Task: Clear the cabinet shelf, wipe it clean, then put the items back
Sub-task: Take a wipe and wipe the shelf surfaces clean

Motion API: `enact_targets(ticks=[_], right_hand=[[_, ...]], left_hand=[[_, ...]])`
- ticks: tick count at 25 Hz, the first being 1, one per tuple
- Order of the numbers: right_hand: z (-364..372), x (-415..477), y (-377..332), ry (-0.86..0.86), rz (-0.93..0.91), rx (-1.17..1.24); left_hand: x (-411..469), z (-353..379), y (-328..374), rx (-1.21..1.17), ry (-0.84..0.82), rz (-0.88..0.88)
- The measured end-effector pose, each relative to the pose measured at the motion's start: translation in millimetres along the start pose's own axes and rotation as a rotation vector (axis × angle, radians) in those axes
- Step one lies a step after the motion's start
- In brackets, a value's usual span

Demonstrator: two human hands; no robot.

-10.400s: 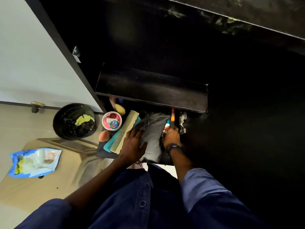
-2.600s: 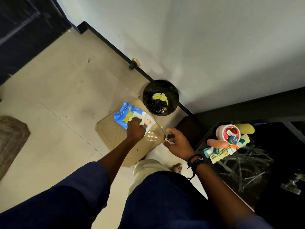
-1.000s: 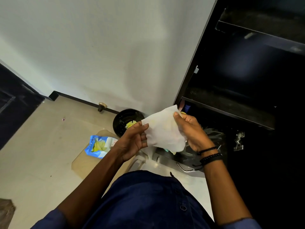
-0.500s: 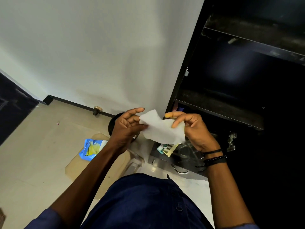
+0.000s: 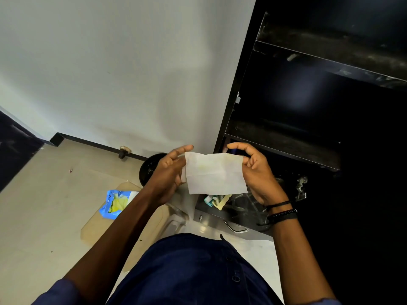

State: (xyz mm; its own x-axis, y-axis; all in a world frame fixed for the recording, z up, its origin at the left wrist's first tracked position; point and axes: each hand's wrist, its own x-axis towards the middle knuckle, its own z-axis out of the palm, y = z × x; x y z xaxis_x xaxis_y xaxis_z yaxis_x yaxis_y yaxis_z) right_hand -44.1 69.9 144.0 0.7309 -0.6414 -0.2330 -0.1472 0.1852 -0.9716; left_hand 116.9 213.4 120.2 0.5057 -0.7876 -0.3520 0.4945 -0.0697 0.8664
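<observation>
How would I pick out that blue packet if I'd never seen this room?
Start at the white wall and find the round black bin at its foot, beside the dark cabinet. Nearer the person, on the beige stool, lies the blue packet: the only bright blue thing, crumpled, with yellow showing.

A white wipe (image 5: 214,173) is held stretched flat at centre frame, pinched at its left edge by the left hand (image 5: 168,170) and at its right edge by the right hand (image 5: 256,170). A dark cabinet shelf (image 5: 284,144) is seen at right. A blue wipe packet (image 5: 115,203) lies lower left on the floor, a black bin (image 5: 149,167) behind the left hand.
</observation>
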Motion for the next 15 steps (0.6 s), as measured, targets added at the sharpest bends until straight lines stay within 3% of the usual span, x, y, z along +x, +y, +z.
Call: enact_targets(ticks=[5, 9, 11, 13, 15], right_hand=[[-2.6, -0.4, 12.6, 0.099, 0.242, 0.002], [-8.8, -6.4, 17.3, 0.052, 0.429, 0.194], [-11.3, -10.1, 18.2, -0.001, 0.43, 0.234], [-10.4, -13.1, 20.0, 0.045, 0.334, 0.054], [-8.2, -12.4, 23.8, 0.215, 0.203, -0.232]], left_hand=[[-6.7, 6.7, -10.4, -0.099, -0.03, -0.251], [-11.2, 14.7, -16.7, -0.029, 0.026, -0.223], [-11.3, 18.7, -21.3, 0.055, 0.105, -0.186], [-10.8, 23.0, -25.0, 0.171, 0.211, -0.14], [-9.6, 28.8, -29.5, 0.288, 0.263, -0.085]])
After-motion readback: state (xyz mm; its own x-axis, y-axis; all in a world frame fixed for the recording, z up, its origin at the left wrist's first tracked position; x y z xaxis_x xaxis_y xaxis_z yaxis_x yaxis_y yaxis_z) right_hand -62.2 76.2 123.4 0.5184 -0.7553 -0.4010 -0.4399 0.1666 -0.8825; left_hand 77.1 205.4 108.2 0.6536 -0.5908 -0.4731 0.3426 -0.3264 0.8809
